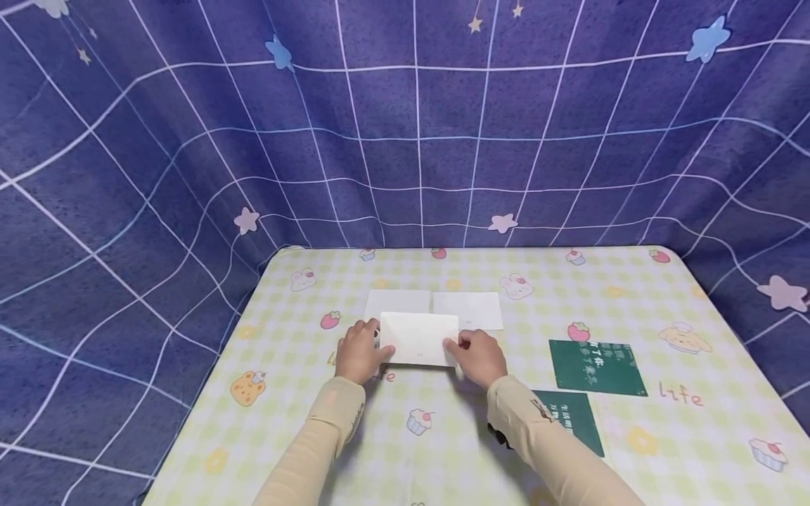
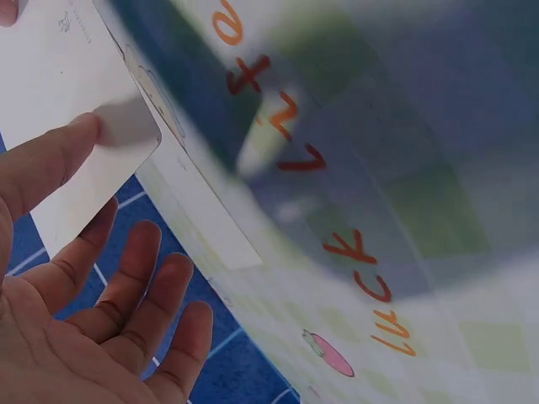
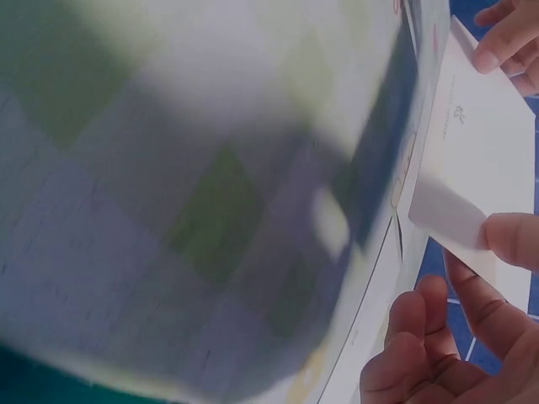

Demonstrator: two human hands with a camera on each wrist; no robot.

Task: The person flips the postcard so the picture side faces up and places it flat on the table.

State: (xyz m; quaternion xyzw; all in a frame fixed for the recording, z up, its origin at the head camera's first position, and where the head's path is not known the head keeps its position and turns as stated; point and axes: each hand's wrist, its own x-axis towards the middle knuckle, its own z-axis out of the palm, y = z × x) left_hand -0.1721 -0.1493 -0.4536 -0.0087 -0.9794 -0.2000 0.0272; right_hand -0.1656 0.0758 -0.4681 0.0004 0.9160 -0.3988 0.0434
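Observation:
A white card with rounded corners and tiny print near its lower edge is held up in the middle of the table, facing me. My left hand pinches its left side, thumb on the near face and forefinger behind; the other fingers spread loosely away from it. On the opposite side, my right hand pinches the card the same way, with its remaining fingers curled below. Just behind the held card lie two more white cards, a left one and a right one, side by side.
Two dark green cards with white writing lie at the right, an upper one and a lower one partly covered by my right sleeve. A checked, printed cloth covers the table. Blue curtain hangs behind and around it.

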